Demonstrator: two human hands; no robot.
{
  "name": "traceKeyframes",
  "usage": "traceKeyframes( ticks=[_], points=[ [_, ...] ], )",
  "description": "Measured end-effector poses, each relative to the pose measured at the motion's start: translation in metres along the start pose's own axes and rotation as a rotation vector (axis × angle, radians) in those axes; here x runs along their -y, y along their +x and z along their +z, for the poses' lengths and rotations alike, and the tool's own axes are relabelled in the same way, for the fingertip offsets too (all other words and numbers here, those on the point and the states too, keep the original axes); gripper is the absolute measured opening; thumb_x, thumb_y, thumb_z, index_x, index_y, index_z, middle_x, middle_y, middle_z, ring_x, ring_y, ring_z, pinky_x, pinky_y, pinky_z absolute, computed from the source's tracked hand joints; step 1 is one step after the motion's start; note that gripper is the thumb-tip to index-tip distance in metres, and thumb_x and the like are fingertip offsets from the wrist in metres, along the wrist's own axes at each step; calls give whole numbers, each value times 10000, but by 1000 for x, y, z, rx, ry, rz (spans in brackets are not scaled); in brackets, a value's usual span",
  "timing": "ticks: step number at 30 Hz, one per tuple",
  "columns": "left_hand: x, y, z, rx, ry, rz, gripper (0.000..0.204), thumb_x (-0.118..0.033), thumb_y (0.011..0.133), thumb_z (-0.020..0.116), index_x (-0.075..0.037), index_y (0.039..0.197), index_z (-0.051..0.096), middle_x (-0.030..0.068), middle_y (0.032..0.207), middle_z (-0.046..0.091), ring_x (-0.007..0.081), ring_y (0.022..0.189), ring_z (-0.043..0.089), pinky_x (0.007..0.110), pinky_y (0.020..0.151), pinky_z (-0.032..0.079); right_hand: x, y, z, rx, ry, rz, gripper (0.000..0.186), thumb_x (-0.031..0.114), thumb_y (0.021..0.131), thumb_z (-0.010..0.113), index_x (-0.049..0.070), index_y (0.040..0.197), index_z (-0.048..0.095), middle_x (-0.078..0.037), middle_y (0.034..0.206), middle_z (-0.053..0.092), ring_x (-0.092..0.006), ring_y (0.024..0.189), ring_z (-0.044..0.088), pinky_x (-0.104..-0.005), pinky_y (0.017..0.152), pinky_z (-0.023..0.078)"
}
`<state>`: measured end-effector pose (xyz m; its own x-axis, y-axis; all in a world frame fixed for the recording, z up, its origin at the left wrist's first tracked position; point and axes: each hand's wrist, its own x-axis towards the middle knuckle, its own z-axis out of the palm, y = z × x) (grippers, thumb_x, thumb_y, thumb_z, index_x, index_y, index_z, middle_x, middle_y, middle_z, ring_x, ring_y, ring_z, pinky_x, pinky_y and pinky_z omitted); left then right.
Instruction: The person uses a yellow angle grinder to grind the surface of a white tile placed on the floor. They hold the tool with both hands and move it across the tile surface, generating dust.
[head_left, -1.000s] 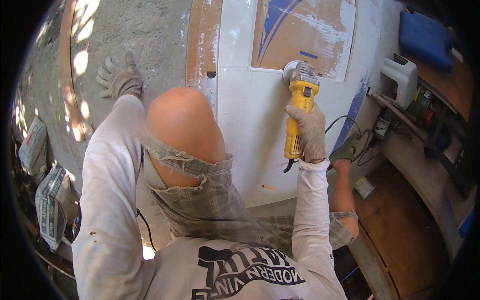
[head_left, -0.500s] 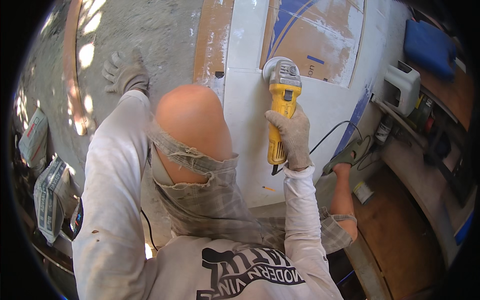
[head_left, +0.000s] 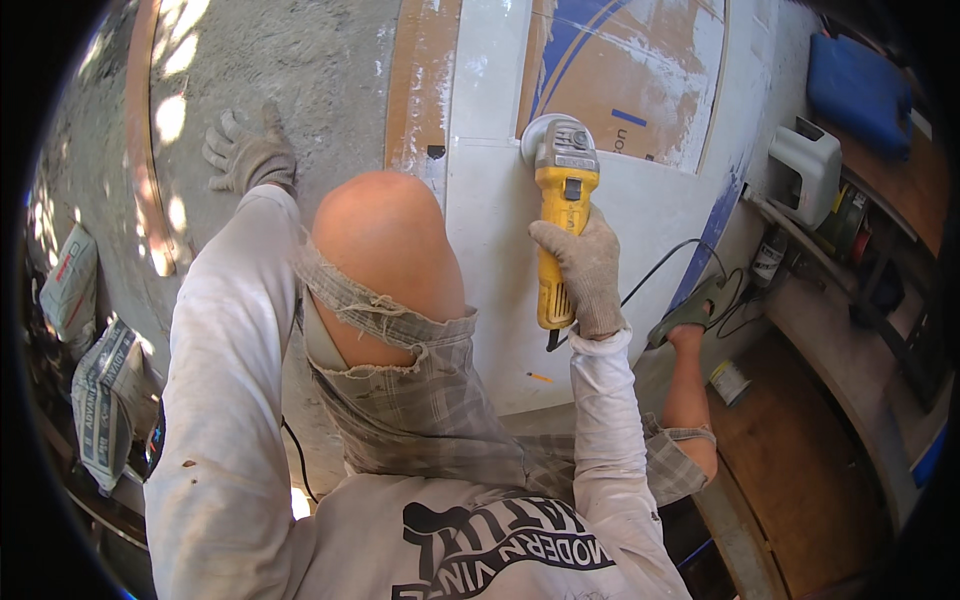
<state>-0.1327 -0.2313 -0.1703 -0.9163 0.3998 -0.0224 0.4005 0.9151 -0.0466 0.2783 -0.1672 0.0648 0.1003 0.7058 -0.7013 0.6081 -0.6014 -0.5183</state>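
The gloved right hand (head_left: 585, 272) grips a yellow angle grinder (head_left: 560, 215) whose disc seemingly touches the white panel (head_left: 500, 250), while the gloved left hand (head_left: 250, 155) lies spread open on the grey wall (head_left: 300, 70).

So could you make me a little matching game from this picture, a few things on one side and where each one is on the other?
Things:
1. yellow angle grinder
2. left hand
3. blue cushion
4. printed sacks

Places:
A. lying at the far left edge of the view
B. gloved, flat on the rough grey surface
C. gripped in the gloved right hand, disc against the white panel
D. up on the wooden bench at the far right

Pairs: 1-C, 2-B, 3-D, 4-A
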Motion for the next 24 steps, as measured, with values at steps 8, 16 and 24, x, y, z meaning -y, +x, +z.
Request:
traceKeyframes(
  ticks=[8, 16, 24],
  points=[
    [-4, 0, -4, 32, 21, -24, 968, -905, 968, 404, -277, 1704, 350, 99, 1810, 238, 312, 1688, 137, 723, 1247, 167, -5, 2, 1, 18, 28, -19, 437, 230, 840, 844, -9, 1176, 699, -107, 952, 739, -201, 798, 715, -361, 723, 591],
    [-2, 1, -3, 9, 15, -20, 975, -909, 963, 409, -269, 1696, 358, 90, 1807, 247, 296, 1687, 140, 699, 1238, 179, -6, 4, -6, -20, 41, -4, 418, 190, 842, 832, -18, 1180, 702, -120, 955, 755, -207, 795, 726, -359, 714, 596],
    [2, 3, 3, -4, -14, -11, 989, -920, 951, 411, -266, 1691, 373, 103, 1807, 250, 306, 1684, 158, 722, 1232, 169, -17, 8, -17, -39, 64, -7, 360, 180, 877, 838, 6, 1155, 689, -70, 919, 719, -172, 745, 693, -340, 681, 581]
  ],
)
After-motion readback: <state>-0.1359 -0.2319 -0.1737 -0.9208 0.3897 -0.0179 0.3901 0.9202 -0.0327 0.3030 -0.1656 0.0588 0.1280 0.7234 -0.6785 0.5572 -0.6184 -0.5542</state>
